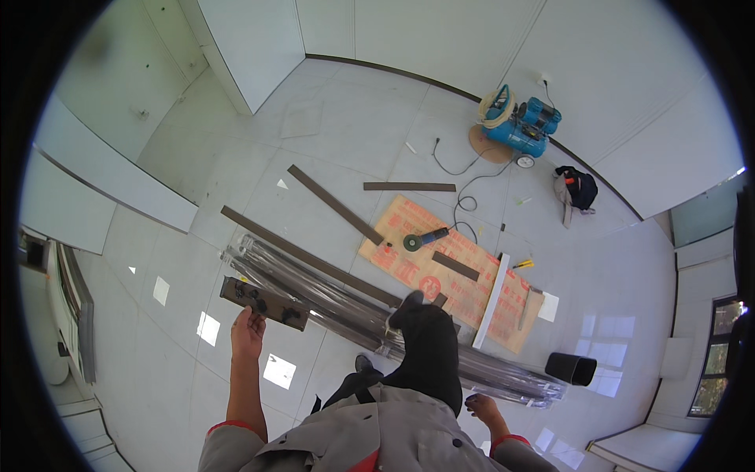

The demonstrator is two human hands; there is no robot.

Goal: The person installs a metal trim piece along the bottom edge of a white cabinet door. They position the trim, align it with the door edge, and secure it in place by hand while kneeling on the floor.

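My left hand (248, 332) is closed on the near edge of a short brown board (292, 317). Several small black pieces (255, 300) lie on the board's face; their kind is too small to make out. Low on the right, beside my leg, my right hand (484, 408) has curled fingers with a small dark thing (470, 400) at their tips, which I cannot name. Long plastic-wrapped dark strips (314, 295) lie bundled on the floor just beyond the board and run to the right past my feet.
An angle grinder (425, 238) rests on a printed cardboard sheet (409, 216), near loose brown strips (334, 204) and a white bar (492, 299). A blue air compressor (519, 130), its cable, a bag (576, 190) and a black bin (570, 368) stand on the tiled floor.
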